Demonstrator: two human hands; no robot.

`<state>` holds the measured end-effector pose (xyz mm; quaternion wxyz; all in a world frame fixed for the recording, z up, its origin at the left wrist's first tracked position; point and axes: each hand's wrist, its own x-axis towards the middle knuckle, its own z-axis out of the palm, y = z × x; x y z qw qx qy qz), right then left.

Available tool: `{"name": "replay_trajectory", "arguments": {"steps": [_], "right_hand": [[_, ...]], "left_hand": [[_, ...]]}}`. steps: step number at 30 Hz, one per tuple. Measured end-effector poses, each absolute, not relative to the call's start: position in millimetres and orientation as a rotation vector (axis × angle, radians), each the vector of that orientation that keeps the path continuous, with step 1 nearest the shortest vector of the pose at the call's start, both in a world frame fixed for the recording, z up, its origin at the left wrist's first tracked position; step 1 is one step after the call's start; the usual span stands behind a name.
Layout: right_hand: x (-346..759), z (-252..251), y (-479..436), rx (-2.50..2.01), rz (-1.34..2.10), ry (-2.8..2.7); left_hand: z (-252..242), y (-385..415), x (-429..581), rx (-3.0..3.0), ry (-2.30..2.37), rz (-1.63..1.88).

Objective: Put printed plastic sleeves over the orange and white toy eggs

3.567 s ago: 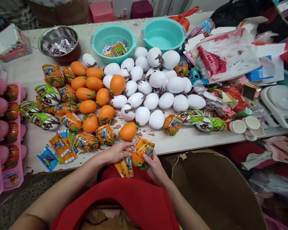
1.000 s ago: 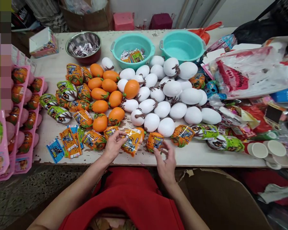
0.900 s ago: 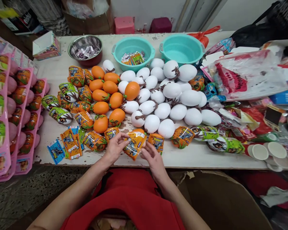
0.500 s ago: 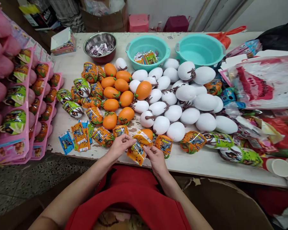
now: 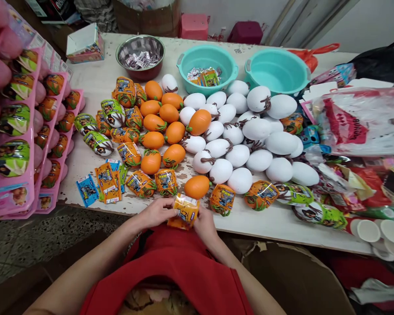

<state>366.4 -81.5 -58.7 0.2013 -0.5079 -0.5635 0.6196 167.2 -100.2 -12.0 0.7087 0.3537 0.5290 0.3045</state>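
An orange printed plastic wrapper (image 5: 184, 211) is held between my two hands at the table's front edge. My left hand (image 5: 160, 211) pinches its left side with thumb and fingers. On the other side, my right hand (image 5: 204, 222) grips the right edge, its fingers partly hidden behind the wrapper. A bare orange toy egg (image 5: 197, 187) lies just beyond the wrapper. Close by on the right sits an orange-wrapped egg (image 5: 222, 199), and on the left another wrapped egg (image 5: 166, 182). Flat blue wrappers (image 5: 87, 190) and orange wrappers (image 5: 106, 178) lie further left.
Many white eggs (image 5: 238, 180) with brown cords cover the middle of the table. Behind them stand a metal bowl (image 5: 139, 72) and two teal basins (image 5: 207, 87) (image 5: 277, 87). Pink egg trays (image 5: 26, 175) rise at left. Plastic bags (image 5: 374, 118) and paper cups (image 5: 367, 230) crowd the right.
Both hands have drawn the wrapper down towards my body, and it looks more folded than before. The orange egg behind it is now fully uncovered. My view has shifted slightly.
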Motion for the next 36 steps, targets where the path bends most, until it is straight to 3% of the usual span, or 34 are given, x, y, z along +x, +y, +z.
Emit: {"name": "replay_trajectory", "arguments": {"steps": [3,9,14,19,25,29,36], "right_hand": [[371.1,-61.5,-86.8,-1.277,1.635,-2.04],[391.3,-74.2,-23.4,-1.069,0.698,-2.737],[379.1,-95.7,21.4,-0.88,0.613,-2.999],[361.5,-77.9,20.9,-1.098,1.129,-2.6],[347.3,-35.7,-15.1,-1.191,2.535,-1.208],[345.6,-30.7,-34.2,-1.236,2.745,-0.747],[333.9,-8.3,-39.8,-0.972,2.929,-0.846]], "left_hand": [[-9.7,-112.2,164.7,0.462,1.122,0.896],[-19.2,-121.7,132.4,0.091,1.204,1.192],[-21.4,-121.9,121.3,-0.004,1.276,1.262],[-14.4,-124.3,112.3,0.117,1.317,1.272],[7.9,-120.4,103.4,0.264,1.214,1.047],[14.2,-104.6,103.9,0.322,1.221,0.937],[16.9,-86.5,106.4,0.482,1.062,0.694]]}}
